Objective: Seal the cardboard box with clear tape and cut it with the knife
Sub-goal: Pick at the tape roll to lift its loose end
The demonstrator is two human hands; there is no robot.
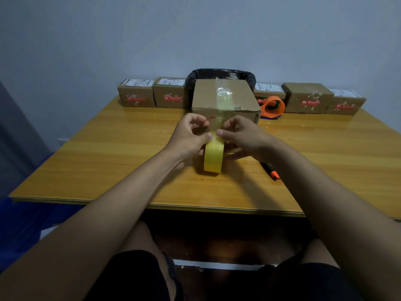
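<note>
A closed cardboard box (225,98) stands at the middle of the wooden table (108,161), with a clear tape strip running over its top and down its near face. A yellowish tape roll (213,158) stands on edge in front of the box, still joined to that strip. My left hand (188,137) and my right hand (243,136) pinch the tape at the top of the roll, thumbs nearly touching. An orange and black knife (272,170) lies on the table to the right of the roll, partly hidden under my right forearm.
Several small labelled cardboard boxes (136,95) line the far edge by the wall. A bin lined with a black bag (221,73) sits behind the main box. An orange tape dispenser (273,106) rests to the right of the box.
</note>
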